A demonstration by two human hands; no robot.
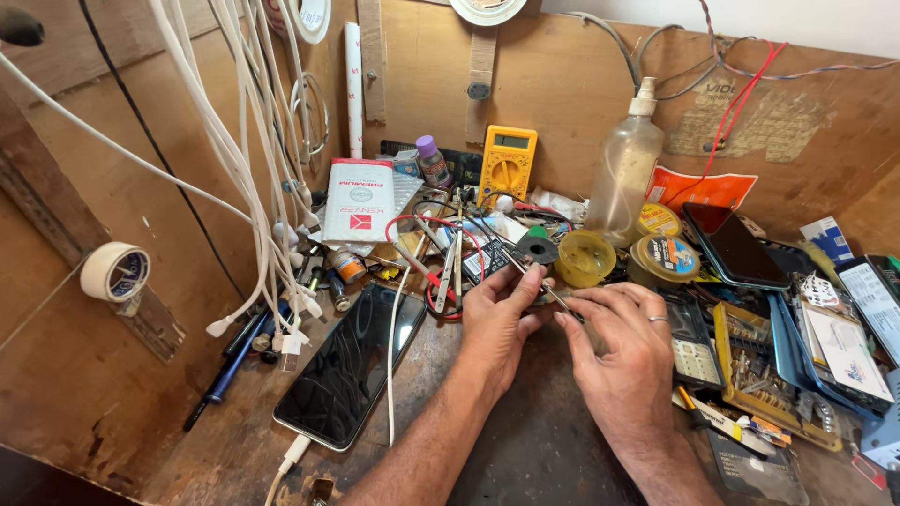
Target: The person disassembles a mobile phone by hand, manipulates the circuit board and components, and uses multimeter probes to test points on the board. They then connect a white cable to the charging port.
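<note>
thin metal tweezers (539, 281) pinched between both hands.

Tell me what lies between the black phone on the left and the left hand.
In the head view, a thin white cable runs down the bench between the black phone and the left hand; otherwise the wood there is bare.

Yellow multimeter (506, 165) with grey screen at far centre; black smartphone (351, 366) with glossy dark face at near left; white cables (246, 159) hanging over brown wooden wall (112, 169) on the left; white packet (357, 199) marked with red, beside purple-capped small bottle (430, 160); cloudy translucent spray bottle (624, 165) with white nozzle; orange paper (703, 188) behind it; yellow-green round tub (584, 258); red wire (741, 98) at far right; silver ring on right hand (626, 351); thin silver tweezers (534, 279) held against left hand (497, 314).
</note>
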